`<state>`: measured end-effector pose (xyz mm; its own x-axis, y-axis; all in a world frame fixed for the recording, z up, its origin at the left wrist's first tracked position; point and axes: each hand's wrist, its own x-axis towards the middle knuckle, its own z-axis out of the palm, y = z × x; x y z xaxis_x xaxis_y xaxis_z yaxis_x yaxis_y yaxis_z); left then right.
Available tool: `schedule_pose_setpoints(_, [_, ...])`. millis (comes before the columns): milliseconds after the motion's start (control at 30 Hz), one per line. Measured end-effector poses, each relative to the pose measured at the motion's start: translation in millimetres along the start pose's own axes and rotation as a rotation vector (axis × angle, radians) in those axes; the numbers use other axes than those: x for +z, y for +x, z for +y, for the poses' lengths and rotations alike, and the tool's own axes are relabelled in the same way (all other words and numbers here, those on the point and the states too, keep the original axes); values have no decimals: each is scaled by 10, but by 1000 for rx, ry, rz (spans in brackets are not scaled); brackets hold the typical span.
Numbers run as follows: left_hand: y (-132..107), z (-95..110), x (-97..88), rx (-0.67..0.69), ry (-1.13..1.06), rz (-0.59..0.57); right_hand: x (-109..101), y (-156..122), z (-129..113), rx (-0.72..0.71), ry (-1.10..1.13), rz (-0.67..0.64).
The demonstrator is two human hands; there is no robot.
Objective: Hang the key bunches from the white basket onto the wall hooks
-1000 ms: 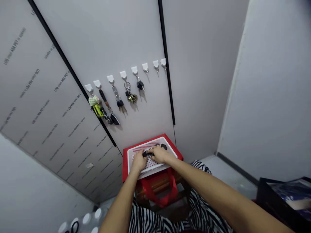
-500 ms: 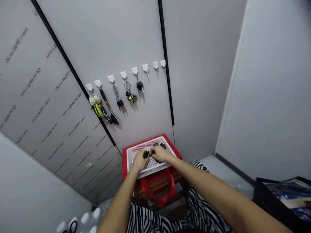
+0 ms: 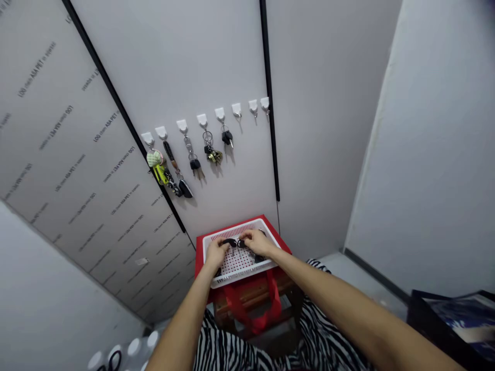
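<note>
Over the white plastic basket [image 3: 247, 267], a black key set [image 3: 230, 242] with a metal ring stretches between my two hands. My left hand [image 3: 216, 252] pinches its left end, a dark curved strap or fob. My right hand [image 3: 255, 242] is closed on the dark piece at its right end. More dark items, perhaps keys [image 3: 258, 258], lie in the basket under my right hand, partly hidden by it. Another dark thing shows beside my left wrist, too small to name.
The basket sits on a red bag [image 3: 199, 257] with a red handle [image 3: 253, 322], on a wooden stool [image 3: 247, 296]. White hooks [image 3: 236, 109] line the wall panel, several holding key sets [image 3: 212, 154]. White-capped bottles [image 3: 133, 348] stand lower left; a dark box [image 3: 429, 319] is at right.
My hands have drawn apart slightly, and the black key set now stretches visibly between them. My left hand has moved a little left. The view has shifted slightly.
</note>
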<state>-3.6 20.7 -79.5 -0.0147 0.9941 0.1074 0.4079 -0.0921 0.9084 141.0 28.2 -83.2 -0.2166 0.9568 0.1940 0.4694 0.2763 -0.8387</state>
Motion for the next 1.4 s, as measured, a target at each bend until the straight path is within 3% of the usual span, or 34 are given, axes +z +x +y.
schedule_pose_setpoints(167, [12, 112, -87, 5, -118, -1, -3, -24, -43, -9, 36, -6])
schedule_pose_setpoints(333, [-16, 201, -57, 32, -161, -71, -60, -55, -129, -108, 81, 9])
schedule_pose_setpoints(467, [-39, 250, -16, 81, -150, -146, -54, -53, -129, -229, 78, -71])
schedule_pose_setpoints(567, [-36, 270, -23, 110, -124, -178, -30, -29, -88, -157, 125, -109])
schedule_pose_setpoints(667, [-34, 295, -69, 163, -14, -169, -28, 8, -58, -30, 191, -107])
schedule_pose_setpoints(800, [-38, 354, -131, 267, 300, -84, -122, 74, -114, -7, 216, -50])
schedule_pose_setpoints(900, [-13, 449, -136, 328, 347, -18, -285, 151, -270, -11, 213, -3])
schedule_pose_setpoints(1067, [122, 863, -90, 411, 257, 20, -701, 370, -711, -76, 197, 137])
schedule_pose_setpoints(1233, [314, 1475, -80, 502, 164, 29, -1204, 637, -1193, -147, 196, 304])
schedule_pose_setpoints(1400, [498, 2103, -110, 552, 241, 97, -1673, 880, -1621, -179, 193, 459])
